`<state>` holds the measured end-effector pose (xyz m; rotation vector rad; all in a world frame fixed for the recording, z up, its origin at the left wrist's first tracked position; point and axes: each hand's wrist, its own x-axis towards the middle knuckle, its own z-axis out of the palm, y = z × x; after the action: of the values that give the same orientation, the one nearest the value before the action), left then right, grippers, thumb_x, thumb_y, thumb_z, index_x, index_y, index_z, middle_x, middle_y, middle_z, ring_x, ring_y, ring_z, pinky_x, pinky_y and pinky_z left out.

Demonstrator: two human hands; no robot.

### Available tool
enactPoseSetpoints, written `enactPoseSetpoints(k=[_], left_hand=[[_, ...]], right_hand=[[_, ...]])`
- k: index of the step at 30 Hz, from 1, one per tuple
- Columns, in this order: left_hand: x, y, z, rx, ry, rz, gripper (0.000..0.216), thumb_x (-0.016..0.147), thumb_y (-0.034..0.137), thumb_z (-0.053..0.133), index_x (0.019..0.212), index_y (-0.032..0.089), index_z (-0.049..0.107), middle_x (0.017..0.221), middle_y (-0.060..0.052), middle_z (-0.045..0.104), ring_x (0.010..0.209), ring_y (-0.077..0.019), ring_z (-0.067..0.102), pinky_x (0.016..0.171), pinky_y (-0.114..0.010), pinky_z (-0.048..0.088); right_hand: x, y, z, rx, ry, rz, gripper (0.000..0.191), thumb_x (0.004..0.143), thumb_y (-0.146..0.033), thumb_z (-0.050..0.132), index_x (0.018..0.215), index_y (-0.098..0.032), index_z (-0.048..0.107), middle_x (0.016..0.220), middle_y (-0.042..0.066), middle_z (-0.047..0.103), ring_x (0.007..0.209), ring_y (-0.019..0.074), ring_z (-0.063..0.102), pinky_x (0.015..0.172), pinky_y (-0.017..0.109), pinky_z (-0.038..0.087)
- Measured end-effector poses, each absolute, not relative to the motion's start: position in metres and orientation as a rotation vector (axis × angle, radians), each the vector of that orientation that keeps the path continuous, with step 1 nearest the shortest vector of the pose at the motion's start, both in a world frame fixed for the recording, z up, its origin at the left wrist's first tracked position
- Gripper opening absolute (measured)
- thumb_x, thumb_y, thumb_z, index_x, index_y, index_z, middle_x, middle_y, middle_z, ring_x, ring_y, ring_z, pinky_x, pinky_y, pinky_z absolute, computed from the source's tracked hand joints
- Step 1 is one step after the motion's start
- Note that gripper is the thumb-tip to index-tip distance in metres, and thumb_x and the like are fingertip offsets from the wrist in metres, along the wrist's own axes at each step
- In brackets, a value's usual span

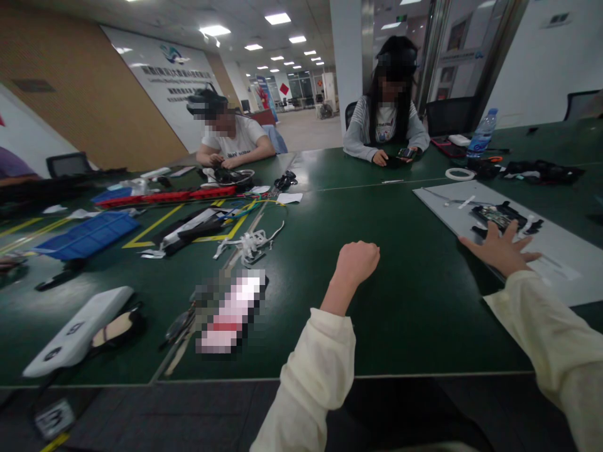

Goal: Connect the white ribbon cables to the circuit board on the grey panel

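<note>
My left hand (357, 262) is curled into a fist above the dark green table (377, 301), with nothing visible in it. My right hand (499, 250) lies open, fingers spread, on the near edge of a grey mat (556, 245). Just beyond its fingertips a small circuit board with black parts (502, 216) rests on the mat. Both arms wear cream sleeves.
Two people sit across the table, each handling small items. Left of me lie a white case (80, 329), a blue tray (89, 235), a red strip (164, 196), cables and white ties (249, 245). A tape roll (460, 174) and water bottle (483, 133) stand far right.
</note>
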<state>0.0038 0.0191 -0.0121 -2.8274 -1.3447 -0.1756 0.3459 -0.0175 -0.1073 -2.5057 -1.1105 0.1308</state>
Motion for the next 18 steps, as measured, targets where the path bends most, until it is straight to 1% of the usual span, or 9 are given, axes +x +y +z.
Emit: enactPoseSetpoints(k=[2, 6, 8, 13, 14, 16, 18], left_hand=[[0.004, 0.018, -0.012, -2.808, -1.335, -0.166, 0.046, 0.099, 0.031, 0.029, 0.080, 0.012, 0.066, 0.071, -0.007, 0.066, 0.064, -0.0149, 0.063, 0.065, -0.028, 0.049], [0.005, 0.017, -0.013, -2.785, -1.321, -0.140, 0.047, 0.099, 0.032, 0.028, 0.081, 0.012, 0.067, 0.072, -0.008, 0.067, 0.066, -0.0170, 0.065, 0.067, -0.030, 0.050], [0.005, 0.018, -0.014, -2.785, -1.307, -0.137, 0.047, 0.099, 0.032, 0.029, 0.080, 0.012, 0.067, 0.073, -0.008, 0.067, 0.065, -0.0168, 0.065, 0.066, -0.030, 0.050], [0.004, 0.021, -0.018, -2.799, -1.301, -0.180, 0.046, 0.099, 0.031, 0.030, 0.077, 0.012, 0.065, 0.069, -0.006, 0.066, 0.061, -0.0153, 0.063, 0.063, -0.028, 0.049], [0.003, 0.021, -0.018, -2.802, -1.308, -0.186, 0.046, 0.099, 0.032, 0.030, 0.076, 0.012, 0.065, 0.068, -0.006, 0.065, 0.061, -0.0151, 0.063, 0.063, -0.028, 0.049], [0.003, 0.022, -0.019, -2.813, -1.318, -0.186, 0.046, 0.099, 0.032, 0.030, 0.076, 0.012, 0.065, 0.068, -0.006, 0.065, 0.061, -0.0149, 0.063, 0.064, -0.028, 0.049], [0.003, 0.023, -0.019, -2.829, -1.321, -0.176, 0.045, 0.098, 0.032, 0.031, 0.076, 0.012, 0.065, 0.068, -0.006, 0.065, 0.061, -0.0148, 0.063, 0.065, -0.029, 0.049]], right_hand=[[0.354, -0.017, -0.109, -2.503, -1.097, 0.124, 0.097, 0.073, -0.081, 0.032, 0.147, -0.019, 0.028, 0.154, 0.023, -0.007, 0.133, 0.0559, -0.003, 0.091, 0.074, 0.008], [0.366, -0.014, -0.114, -2.516, -1.079, 0.108, 0.094, 0.075, -0.079, 0.033, 0.148, -0.021, 0.025, 0.154, 0.023, -0.005, 0.132, 0.0562, -0.002, 0.090, 0.074, 0.003], [0.370, -0.012, -0.118, -2.526, -1.077, 0.084, 0.091, 0.076, -0.076, 0.036, 0.148, -0.022, 0.026, 0.154, 0.022, -0.005, 0.132, 0.0559, -0.002, 0.090, 0.074, 0.002], [0.375, -0.012, -0.125, -2.520, -1.089, 0.031, 0.085, 0.076, -0.068, 0.047, 0.147, -0.026, 0.026, 0.154, 0.021, -0.004, 0.134, 0.0537, -0.003, 0.089, 0.075, 0.005], [0.376, -0.013, -0.125, -2.505, -1.082, 0.023, 0.084, 0.076, -0.066, 0.048, 0.147, -0.027, 0.025, 0.154, 0.021, -0.002, 0.134, 0.0528, -0.003, 0.089, 0.075, 0.007], [0.382, -0.014, -0.122, -2.450, -1.058, -0.031, 0.081, 0.079, -0.063, 0.047, 0.147, -0.026, 0.023, 0.153, 0.022, 0.000, 0.136, 0.0495, 0.001, 0.091, 0.071, 0.015], [0.395, -0.011, -0.115, -2.406, -1.063, -0.195, 0.076, 0.085, -0.059, 0.041, 0.147, -0.021, 0.021, 0.150, 0.026, 0.003, 0.137, 0.0430, 0.008, 0.095, 0.061, 0.025]])
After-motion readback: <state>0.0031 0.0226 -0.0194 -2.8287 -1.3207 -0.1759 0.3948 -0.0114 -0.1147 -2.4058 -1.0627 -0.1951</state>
